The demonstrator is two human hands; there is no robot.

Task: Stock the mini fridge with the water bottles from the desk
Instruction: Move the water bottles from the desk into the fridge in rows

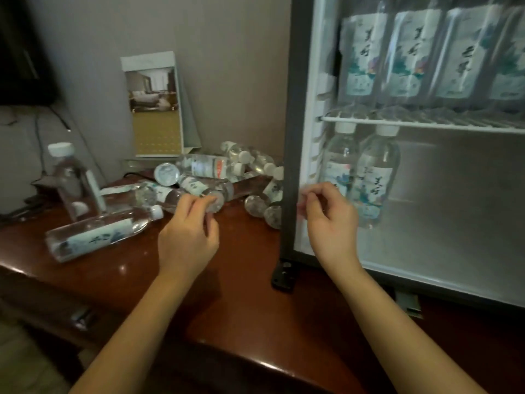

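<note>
1. On glossy red-brown wooden desk: heap of clear plastic water bottles with white caps and printed labels, lying crisscross, just beside open mini fridge with dark frame and white lining.
2. Apart from heap, to the left: one upright bottle and one lying bottle nearer desk edge.
3. Inside fridge: row of matching bottles standing on white wire shelf; below it, two upright bottles at left.
4. Left hand: thumb and forefinger curled onto base end of nearest heap bottle, pinching it; firmness of hold not clear.
5. Right hand: hovering before fridge's left edge, fingers loosely curled, thumb tip close to forefinger, nothing held.
6. Handling, as judged: filled, so fairly heavy for size; thin walls likely to dent under a hard squeeze; smooth and round, so prone to roll and to slip out of a base pinch.
7. Best hold, as judged: full wrap around labelled mid-body, cap end up for standing on lower level.
8. Risk, as judged: lifting from heap may set neighbours rolling toward desk edge.
</note>
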